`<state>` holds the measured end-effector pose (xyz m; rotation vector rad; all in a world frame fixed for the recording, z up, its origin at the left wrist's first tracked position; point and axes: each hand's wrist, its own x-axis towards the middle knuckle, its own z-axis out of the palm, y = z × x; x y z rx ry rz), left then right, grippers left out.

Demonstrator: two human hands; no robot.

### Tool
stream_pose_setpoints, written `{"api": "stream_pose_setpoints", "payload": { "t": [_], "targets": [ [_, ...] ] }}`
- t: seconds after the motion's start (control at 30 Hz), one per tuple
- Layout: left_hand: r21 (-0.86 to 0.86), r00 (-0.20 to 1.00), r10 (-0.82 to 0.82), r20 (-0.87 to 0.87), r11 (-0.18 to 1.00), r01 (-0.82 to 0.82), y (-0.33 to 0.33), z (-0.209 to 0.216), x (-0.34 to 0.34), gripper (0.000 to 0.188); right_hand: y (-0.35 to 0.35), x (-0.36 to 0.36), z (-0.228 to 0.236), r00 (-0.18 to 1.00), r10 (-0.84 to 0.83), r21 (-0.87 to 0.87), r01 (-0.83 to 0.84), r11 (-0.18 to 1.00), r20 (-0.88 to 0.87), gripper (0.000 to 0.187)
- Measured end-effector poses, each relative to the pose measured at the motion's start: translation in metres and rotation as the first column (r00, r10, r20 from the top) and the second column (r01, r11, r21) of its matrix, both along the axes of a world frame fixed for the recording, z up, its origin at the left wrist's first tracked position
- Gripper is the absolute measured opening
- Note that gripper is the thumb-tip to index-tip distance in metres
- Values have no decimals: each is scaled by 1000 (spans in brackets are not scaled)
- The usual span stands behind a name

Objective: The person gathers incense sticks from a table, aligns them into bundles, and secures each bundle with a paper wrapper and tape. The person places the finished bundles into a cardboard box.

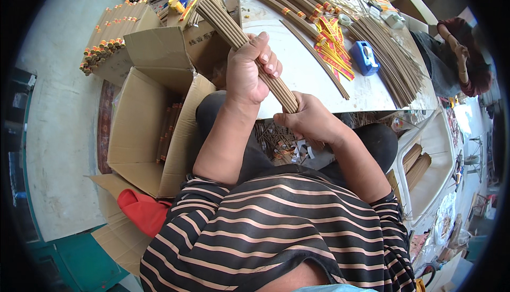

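Observation:
A bundle of brown incense sticks [223,23] slants between my hands, over the near edge of the white table [276,37]. My left hand [251,69] wraps round its middle, thumb lying along the sticks. At the bundle's lower end, my right hand [308,115] closes round the sticks. On the table lie red and yellow paper labels [333,53], a blue tape dispenser [365,58] and a loose spread of incense sticks [390,58]. Several banded incense bundles [289,7] rest farther back. One thin row of sticks [319,61] lies nearer to my hands.
An open cardboard box [135,132] with banded bundles inside stands at my left. Beyond it, banded bundles [114,31] are stacked. A white tub [433,159] holding sticks is at my right. A red cloth [141,212] lies near the box. Another person [459,58] is at the far right.

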<state>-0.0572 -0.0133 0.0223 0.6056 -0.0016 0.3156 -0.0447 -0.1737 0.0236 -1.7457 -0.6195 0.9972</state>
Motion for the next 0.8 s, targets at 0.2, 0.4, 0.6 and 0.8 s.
{"api": "stream_pose_setpoints", "payload": {
  "t": [0.2,0.4,0.6,0.8],
  "targets": [
    [-35,998,-64,-21,997,63,9,0,9,26,7,6,-12,936,52,151,1,989,-348,18],
    [-82,984,-176,-10,981,174,5,-16,16,28,21,15,-13,917,7,117,44,992,-399,22],
    [306,993,-33,111,952,-3,12,12,26,23,44,37,-16,995,-99,115,97,989,11,18],
    [644,972,124,201,731,-227,9,-27,55,22,62,84,-87,974,-170,344,109,933,152,25]
  ]
}}
